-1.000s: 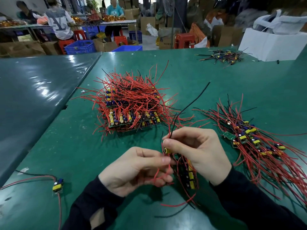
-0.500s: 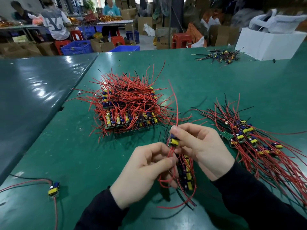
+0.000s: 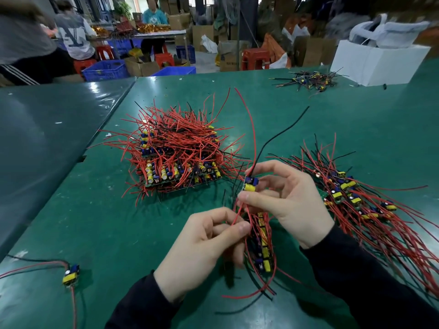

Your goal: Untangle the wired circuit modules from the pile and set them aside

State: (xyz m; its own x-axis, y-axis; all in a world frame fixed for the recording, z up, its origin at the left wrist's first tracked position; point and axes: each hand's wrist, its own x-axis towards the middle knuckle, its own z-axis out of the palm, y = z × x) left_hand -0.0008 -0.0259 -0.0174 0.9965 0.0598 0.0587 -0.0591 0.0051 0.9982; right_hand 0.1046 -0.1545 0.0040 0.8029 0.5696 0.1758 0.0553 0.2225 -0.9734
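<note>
With the right hand [image 3: 285, 198] pinching one module [image 3: 250, 184] above the near worktop [image 3: 95, 233] and the left hand [image 3: 204, 248] gripping the bundle [image 3: 262, 248], it is worth drawing the red wires out slowly, lengthwise, avoiding snags

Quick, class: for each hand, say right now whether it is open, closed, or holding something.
Left hand: closed, pinching red wires of the bundle.
Right hand: closed, holding one small module with yellow and blue parts.
</note>
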